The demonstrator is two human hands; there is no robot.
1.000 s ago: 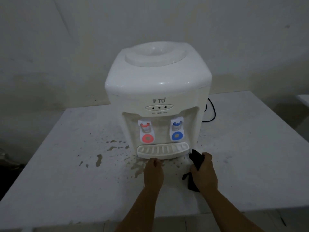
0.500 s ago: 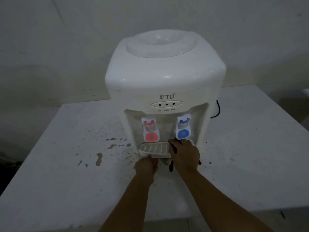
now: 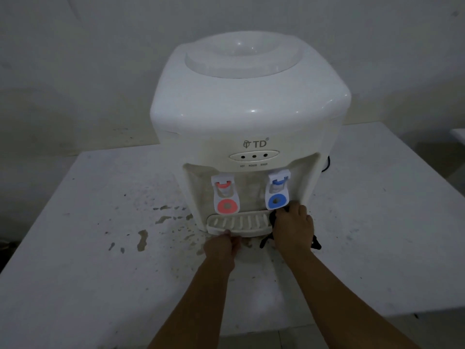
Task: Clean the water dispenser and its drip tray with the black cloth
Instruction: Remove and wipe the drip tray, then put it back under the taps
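A white water dispenser (image 3: pixel 249 117) with a red tap (image 3: pixel 225 197) and a blue tap (image 3: pixel 276 193) stands on a white table (image 3: pixel 377 235). Its slotted drip tray (image 3: pixel 236 222) juts out at the base. My right hand (image 3: pixel 293 229) holds the black cloth (image 3: pixel 315 244) bunched against the tray's right end, below the blue tap; only scraps of cloth show around the hand. My left hand (image 3: pixel 222 245) grips the tray's front lip near its left half, fingers curled at the edge.
Brown stains and splashes (image 3: pixel 143 239) mark the table left of and in front of the dispenser. A black power cord (image 3: pixel 327 165) runs behind its right side. A plain wall stands close behind. The table's near edge lies just below my forearms.
My right hand with the cloth has shifted right along the tray, from mid-tray to its right end. My left hand has stayed at the tray's front lip. The camera has come closer.
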